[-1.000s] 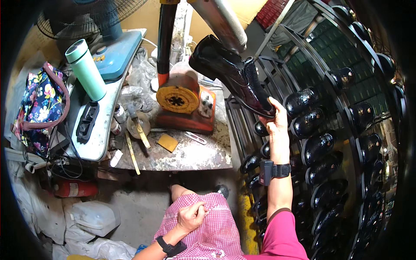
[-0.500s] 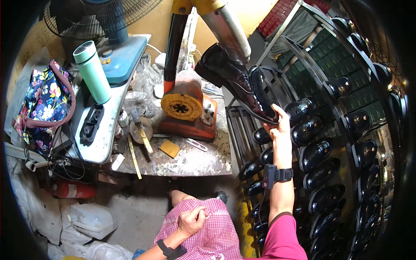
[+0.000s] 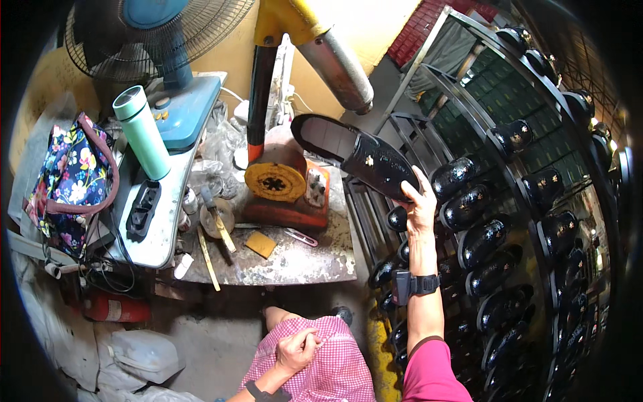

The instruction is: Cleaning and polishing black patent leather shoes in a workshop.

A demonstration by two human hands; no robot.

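My right hand [image 3: 420,201] is raised and grips a glossy black shoe [image 3: 358,155] by its toe end, sole side toward me, held in the air between the workbench and the rack. A dark watch sits on that wrist. My left hand [image 3: 298,350] rests on my lap, fingers curled into a loose fist on the pink checked cloth [image 3: 328,365], holding nothing that I can see. To the right stands a curved metal rack [image 3: 536,174] carrying several black shoes on pegs.
A stained workbench [image 3: 281,258] holds an orange-and-yellow machine base [image 3: 278,184], a hammer [image 3: 218,221], a yellow block and small tools. Left of it: a mint green flask [image 3: 142,132], a floral bag [image 3: 67,177], a blue fan [image 3: 164,40]. A grey pipe [image 3: 335,63] hangs overhead.
My right hand has lowered the black shoe and turned it flatter, from high near the pipe down toward the rack. The view shifted down a little. My left hand stayed on my lap.
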